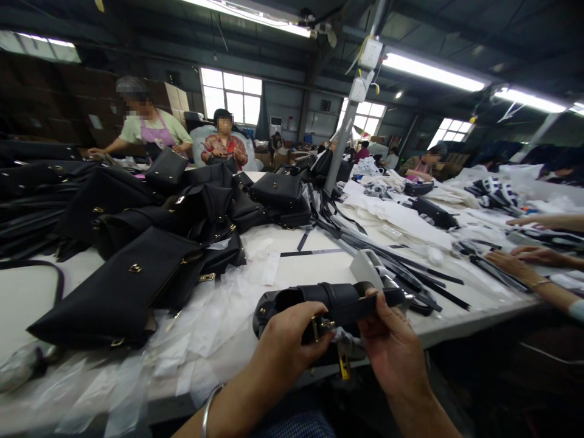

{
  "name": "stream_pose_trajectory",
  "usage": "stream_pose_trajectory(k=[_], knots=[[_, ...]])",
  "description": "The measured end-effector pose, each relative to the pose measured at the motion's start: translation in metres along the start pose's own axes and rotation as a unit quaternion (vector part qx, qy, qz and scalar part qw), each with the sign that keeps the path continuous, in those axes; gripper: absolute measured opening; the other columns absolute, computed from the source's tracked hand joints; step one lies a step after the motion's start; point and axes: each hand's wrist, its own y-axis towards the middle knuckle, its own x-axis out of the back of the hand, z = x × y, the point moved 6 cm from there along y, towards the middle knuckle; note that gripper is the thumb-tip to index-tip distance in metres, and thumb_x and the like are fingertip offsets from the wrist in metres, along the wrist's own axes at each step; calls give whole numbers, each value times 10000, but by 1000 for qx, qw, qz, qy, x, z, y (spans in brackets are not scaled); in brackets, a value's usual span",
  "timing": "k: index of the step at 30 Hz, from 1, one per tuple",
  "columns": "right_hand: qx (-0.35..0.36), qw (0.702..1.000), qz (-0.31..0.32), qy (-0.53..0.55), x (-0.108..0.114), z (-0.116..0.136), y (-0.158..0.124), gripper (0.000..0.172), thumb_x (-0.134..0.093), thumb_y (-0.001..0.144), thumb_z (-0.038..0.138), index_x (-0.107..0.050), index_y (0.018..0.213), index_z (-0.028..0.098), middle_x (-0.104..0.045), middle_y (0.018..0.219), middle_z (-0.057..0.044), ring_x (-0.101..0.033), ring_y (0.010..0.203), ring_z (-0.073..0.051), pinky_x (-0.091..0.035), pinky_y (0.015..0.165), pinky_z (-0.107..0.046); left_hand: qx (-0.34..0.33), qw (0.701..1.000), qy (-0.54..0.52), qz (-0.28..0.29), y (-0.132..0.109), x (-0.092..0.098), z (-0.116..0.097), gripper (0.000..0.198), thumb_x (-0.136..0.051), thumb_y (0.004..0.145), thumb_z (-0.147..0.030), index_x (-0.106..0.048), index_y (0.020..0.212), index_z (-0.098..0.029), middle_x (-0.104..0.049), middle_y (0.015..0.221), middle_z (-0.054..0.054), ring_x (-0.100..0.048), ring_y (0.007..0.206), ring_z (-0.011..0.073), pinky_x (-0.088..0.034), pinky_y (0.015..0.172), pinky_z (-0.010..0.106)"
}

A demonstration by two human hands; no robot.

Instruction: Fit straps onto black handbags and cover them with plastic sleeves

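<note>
Where hands [289,337] [396,347] grip, black bag [335,297], gold buckle [315,329]

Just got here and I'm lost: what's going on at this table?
A person handles a black bag at the white table: the left hand grips a gold-toned metal fitting, while the right hand pinches a black strap. Black handbags are heaped to the left; a co-worker's hand shows at far right.
</note>
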Motion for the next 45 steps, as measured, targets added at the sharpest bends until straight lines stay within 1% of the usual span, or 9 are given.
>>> stream_pose_trajectory(k=[5, 10, 14, 21, 25, 31, 36, 40, 45], knots=[[-7, 1000, 2, -1, -4, 3, 3, 206, -873, 686, 394, -791, 806, 248, -789, 795, 8, -743, 707, -143, -608, 660, -209, -49, 998, 24, -35, -4, -2, 3, 279, -711, 865, -256, -647, 1124, -172, -753, 1058, 101, -720, 969, 243, -585, 875, 353], [35, 995, 20, -96, -12, 18, 1, 220, -870, 687, 406, -810, 817, 240, -757, 745, -4, -668, 575, -114, -550, 516, -177, -9, 999, -28, 38, 2, 0, 1, 391, -736, 853, -354, -594, 1184, -201, -718, 1122, 77, -687, 1009, 227, -559, 904, 338], [98, 967, 49, -229, -16, 29, -3, 246, -826, 746, 403, -821, 901, 213, -737, 719, -23, -606, 544, -117, -524, 511, -204, 24, 996, -51, 67, 3, 6, -4, 388, -737, 849, -322, -568, 1183, -220, -661, 1132, 65, -638, 1003, 217, -535, 879, 327], [159, 925, 75, -336, -19, 41, -13, 207, -778, 799, 379, -812, 959, 252, -760, 921, -28, -652, 639, -158, -560, 558, -242, 106, 981, -137, 83, -5, 27, -9, 502, -715, 841, -304, -550, 1315, -315, -651, 1139, 28, -623, 1029, 219, -500, 907, 336], [197, 898, 70, -387, -30, 49, -24, 200, -747, 819, 408, -816, 941, 266, -768, 888, -27, -668, 608, -169, -569, 543, -247, 117, 968, -201, 92, -4, 33, -5, 325, -699, 863, -310, -663, 1186, -311, -692, 1095, 8, -644, 1026, 206, -492, 909, 310], [245, 854, 114, -445, -53, 47, -42, 201, -725, 816, 413, -825, 904, 261, -774, 804, -44, -689, 605, -217, -574, 590, -298, 128, 965, -229, 18, 0, 32, -3, 283, -788, 790, -307, -699, 1050, -243, -722, 1006, 13, -663, 922, 190, -504, 815, 273], [184, 867, 124, -446, -51, 37, -37, 292, -706, 828, 468, -820, 948, 227, -772, 741, -51, -712, 638, -234, -558, 551, -279, 87, 975, -200, -32, 1, 34, -11, 151, -731, 854, -305, -727, 984, -228, -723, 950, 9, -647, 888, 167, -490, 805, 257], [177, 869, 127, -443, -48, 35, -34, 337, -698, 838, 485, -815, 977, 201, -747, 670, -42, -707, 645, -224, -551, 553, -263, 72, 967, -243, -2, 3, 30, -13, 217, -550, 979, -280, -746, 1062, -235, -723, 1072, 30, -645, 1042, 170, -475, 941, 271], [175, 874, 128, -435, -49, 33, -34, 334, -701, 839, 485, -818, 999, 216, -751, 688, -39, -711, 672, -224, -575, 615, -278, 125, 947, -293, 32, 5, 22, -3, 226, -653, 911, -297, -720, 1102, -198, -733, 1096, 55, -672, 1024, 203, -506, 921, 305]])
